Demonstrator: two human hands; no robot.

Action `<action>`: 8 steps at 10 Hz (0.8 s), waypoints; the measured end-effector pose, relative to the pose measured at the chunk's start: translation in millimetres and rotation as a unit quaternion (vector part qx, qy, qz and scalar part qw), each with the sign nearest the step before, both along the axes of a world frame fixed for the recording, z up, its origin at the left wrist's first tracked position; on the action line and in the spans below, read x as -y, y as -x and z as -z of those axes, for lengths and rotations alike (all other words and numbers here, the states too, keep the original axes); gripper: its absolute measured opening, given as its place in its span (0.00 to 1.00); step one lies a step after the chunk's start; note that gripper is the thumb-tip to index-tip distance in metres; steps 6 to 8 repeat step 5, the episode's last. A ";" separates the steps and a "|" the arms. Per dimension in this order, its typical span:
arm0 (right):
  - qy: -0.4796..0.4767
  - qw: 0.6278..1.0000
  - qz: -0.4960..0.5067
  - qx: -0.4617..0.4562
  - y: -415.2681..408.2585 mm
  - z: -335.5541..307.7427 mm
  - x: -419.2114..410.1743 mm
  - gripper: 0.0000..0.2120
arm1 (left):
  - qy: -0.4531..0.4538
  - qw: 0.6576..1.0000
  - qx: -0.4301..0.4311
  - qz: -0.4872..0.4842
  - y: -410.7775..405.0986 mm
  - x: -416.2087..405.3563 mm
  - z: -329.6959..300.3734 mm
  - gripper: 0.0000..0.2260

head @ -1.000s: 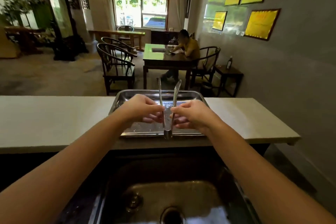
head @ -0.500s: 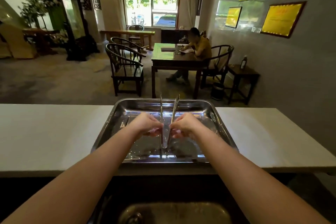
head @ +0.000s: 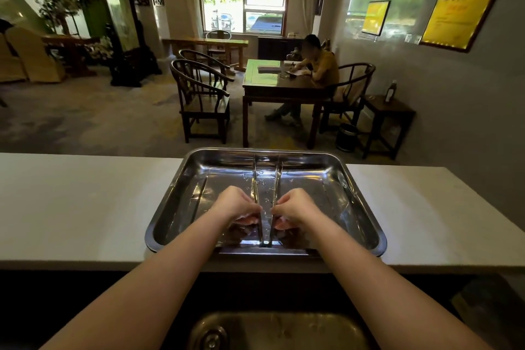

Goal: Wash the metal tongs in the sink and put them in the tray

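The metal tongs (head: 266,179) lie low inside the steel tray (head: 355,199), hinge end toward me, their two arms spread and pointing away. My left hand (head: 237,204) pinches the left arm and my right hand (head: 295,207) pinches the right arm, both near the hinge. Water drops glint on the tray floor around the tongs. The tray stands on the pale counter (head: 71,202) just beyond the sink (head: 278,329), whose basin shows at the bottom edge.
The counter runs left and right of the tray. Beyond it is a room with dark wooden chairs (head: 201,99), a table (head: 272,82) and a seated person (head: 318,65) writing. A grey wall with framed plaques (head: 457,20) stands to the right.
My hands carried the tongs forward from above the sink's far edge and lowered them into the tray. The view tilted up, so less of the sink shows.
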State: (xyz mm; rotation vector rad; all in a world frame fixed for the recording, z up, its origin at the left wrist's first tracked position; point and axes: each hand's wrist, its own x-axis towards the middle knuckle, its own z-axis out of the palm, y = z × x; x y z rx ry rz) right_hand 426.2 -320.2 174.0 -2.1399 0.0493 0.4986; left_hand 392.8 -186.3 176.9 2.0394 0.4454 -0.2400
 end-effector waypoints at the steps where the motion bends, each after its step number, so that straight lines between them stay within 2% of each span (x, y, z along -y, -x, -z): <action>1: 0.007 1.000 -0.011 0.008 1.3 -0.8 0.0 0.08 | 0.003 1.000 0.012 -0.008 1.5 -2.6 3.4 0.05; 2: 0.012 1.000 -0.019 0.009 2.9 -1.3 -0.9 0.05 | 0.035 0.999 0.009 -0.011 3.9 -3.0 5.6 0.06; 3: 0.025 0.999 -0.023 0.019 6.7 -6.0 1.1 0.08 | -0.008 1.000 0.019 0.001 4.1 -5.0 3.9 0.08; 4: 0.031 0.998 -0.031 0.046 6.6 -18.9 5.0 0.10 | -0.074 0.995 0.054 0.048 4.0 -12.6 -8.0 0.13; 5: 0.074 0.992 -0.092 0.051 8.4 -47.2 5.9 0.10 | -0.104 0.980 0.006 0.172 7.4 -21.4 -38.0 0.17; 8: 0.074 0.992 -0.092 0.051 8.4 -47.2 5.9 0.10 | -0.104 0.980 0.006 0.172 7.4 -21.4 -38.0 0.17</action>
